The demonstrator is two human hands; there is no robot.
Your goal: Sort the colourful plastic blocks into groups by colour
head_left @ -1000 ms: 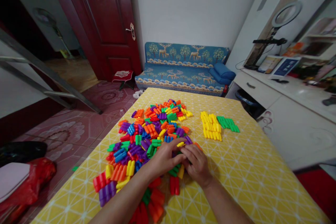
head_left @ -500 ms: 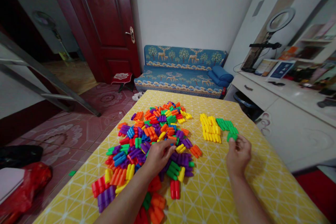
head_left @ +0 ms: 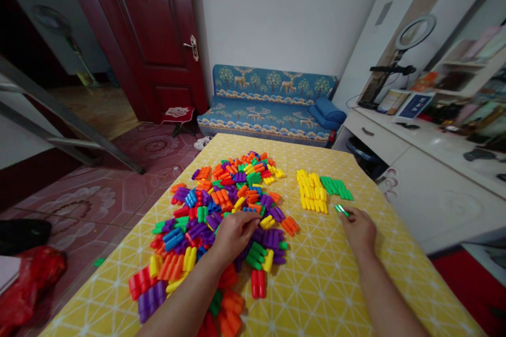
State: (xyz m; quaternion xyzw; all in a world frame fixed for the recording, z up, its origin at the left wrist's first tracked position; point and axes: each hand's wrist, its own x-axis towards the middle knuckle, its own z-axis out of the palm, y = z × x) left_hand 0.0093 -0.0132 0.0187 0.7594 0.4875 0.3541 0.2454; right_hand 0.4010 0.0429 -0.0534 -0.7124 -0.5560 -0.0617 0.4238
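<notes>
My right hand (head_left: 360, 231) pinches a green plastic toy block (head_left: 341, 210), tilted and shiny, just in front of a row of green blocks (head_left: 336, 188). Left of that row, touching or nearly so, lie yellow blocks (head_left: 312, 192) set side by side in rows. My left hand (head_left: 236, 233) is over a mixed heap of ridged blocks (head_left: 205, 229) in red, orange, purple, blue, green and yellow. Its thumb and fingers are closed near the heap's right side; what they hold, if anything, is hidden. Beside its fingertips lies a small yellow block (head_left: 268, 221).
A yellow patterned cloth (head_left: 324, 284) covers the table. Beyond it stands a blue sofa (head_left: 269, 105). To the right is a white cabinet (head_left: 427, 184) with a ring light (head_left: 416, 31). A metal ladder (head_left: 79, 142) and a red bag (head_left: 35, 276) are at the left.
The green block in my right hand has come slightly toward me, away from the green row, and its tilt has changed. My left hand stays over the heap. The view has shifted a little.
</notes>
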